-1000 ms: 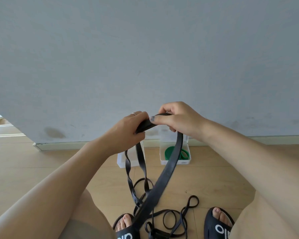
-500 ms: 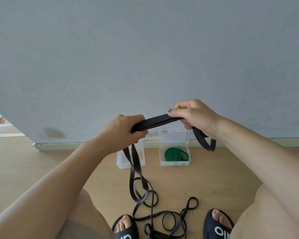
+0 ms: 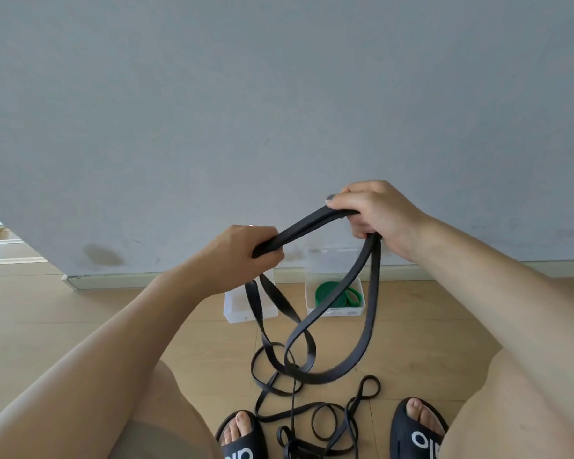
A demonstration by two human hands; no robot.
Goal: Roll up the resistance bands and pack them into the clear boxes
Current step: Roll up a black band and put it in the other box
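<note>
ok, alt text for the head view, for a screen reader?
Two hands, left hand and right hand, grip a black resistance band stretched between them, its loops hanging to the wooden floor. Behind stand two clear boxes; one holds a green band.

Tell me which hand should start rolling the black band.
Right, probably. The right hand pinches the black band where it folds and hangs as a short loop, so it could start the coil; the left hand grips the side that trails to the floor and can feed it.
</note>
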